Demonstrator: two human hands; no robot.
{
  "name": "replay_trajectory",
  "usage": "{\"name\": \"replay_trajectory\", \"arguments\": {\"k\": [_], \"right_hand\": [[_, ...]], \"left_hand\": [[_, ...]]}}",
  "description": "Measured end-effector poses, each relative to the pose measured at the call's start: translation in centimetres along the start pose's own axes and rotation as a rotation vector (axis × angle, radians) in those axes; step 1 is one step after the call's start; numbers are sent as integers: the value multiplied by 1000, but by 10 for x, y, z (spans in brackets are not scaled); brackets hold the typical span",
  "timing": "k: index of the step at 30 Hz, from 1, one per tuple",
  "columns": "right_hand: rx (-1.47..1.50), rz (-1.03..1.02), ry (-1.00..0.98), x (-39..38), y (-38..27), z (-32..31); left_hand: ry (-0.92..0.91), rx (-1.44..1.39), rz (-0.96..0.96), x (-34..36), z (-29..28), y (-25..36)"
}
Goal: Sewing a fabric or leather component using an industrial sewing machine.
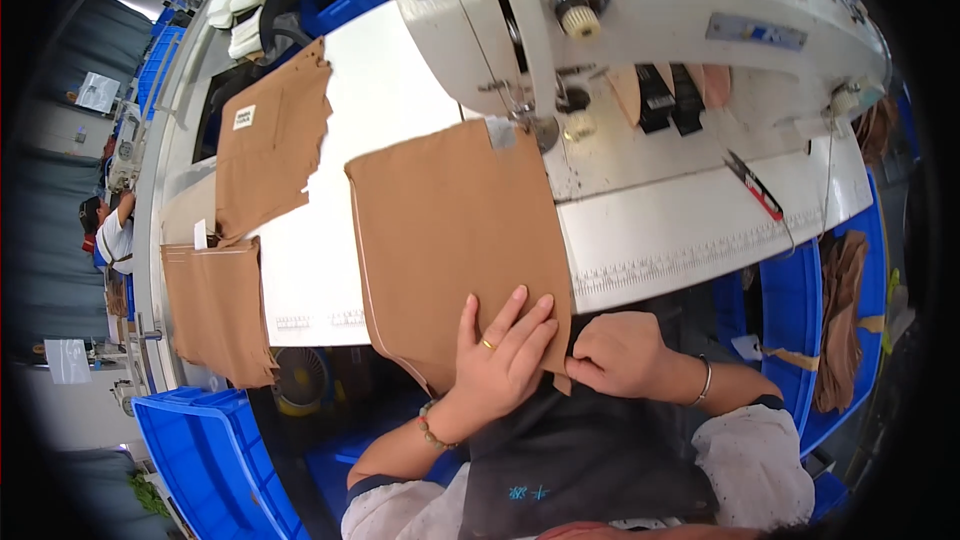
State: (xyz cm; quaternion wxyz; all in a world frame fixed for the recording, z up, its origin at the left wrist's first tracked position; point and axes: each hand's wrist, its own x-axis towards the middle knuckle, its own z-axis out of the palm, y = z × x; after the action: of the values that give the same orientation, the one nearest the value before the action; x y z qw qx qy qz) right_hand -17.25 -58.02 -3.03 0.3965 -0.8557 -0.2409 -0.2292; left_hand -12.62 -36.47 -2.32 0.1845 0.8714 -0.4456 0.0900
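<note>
A brown fabric panel point(450, 210) lies on the white sewing table, its far right corner beside the presser foot of the sewing machine point(540, 125). My left hand point(505, 350) rests flat on the panel's near part, fingers spread, a ring on one finger. Just to its right, my right hand point(615, 352) is closed, pinching the panel's near right corner at the table's front edge. The near end of the panel hangs over that edge toward my dark apron point(590, 460).
More brown fabric pieces point(270, 140) lie at the left, one with a white label. Thread snips point(752, 185) with red handles rest right of the machine, near black strips point(655, 100). Blue bins stand at the lower left point(215, 460) and right point(790, 310). Another person point(115, 235) sits far left.
</note>
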Motion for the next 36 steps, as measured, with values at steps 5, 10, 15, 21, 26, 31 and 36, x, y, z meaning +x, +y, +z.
{"name": "replay_trajectory", "arguments": {"k": [5,10,15,21,26,31,36], "right_hand": [[166,671,5,-35,-13,9],[674,889,-14,-48,3,33],[917,980,-243,-42,-21,3],[1172,1098,-256,-47,-30,-7],[1276,1136,-238,-47,-32,-9],[1338,1161,-234,-48,-33,-10],[1399,1168,-217,-49,-37,-12]], "left_hand": [[133,-13,94,-8,-23,11],[190,107,152,-14,-20,18],[129,94,203,-18,-21,26],[95,77,216,-16,-20,26],[93,80,251,-18,-22,23],[114,86,271,-18,-20,24],[130,90,266,-20,-18,24]]}}
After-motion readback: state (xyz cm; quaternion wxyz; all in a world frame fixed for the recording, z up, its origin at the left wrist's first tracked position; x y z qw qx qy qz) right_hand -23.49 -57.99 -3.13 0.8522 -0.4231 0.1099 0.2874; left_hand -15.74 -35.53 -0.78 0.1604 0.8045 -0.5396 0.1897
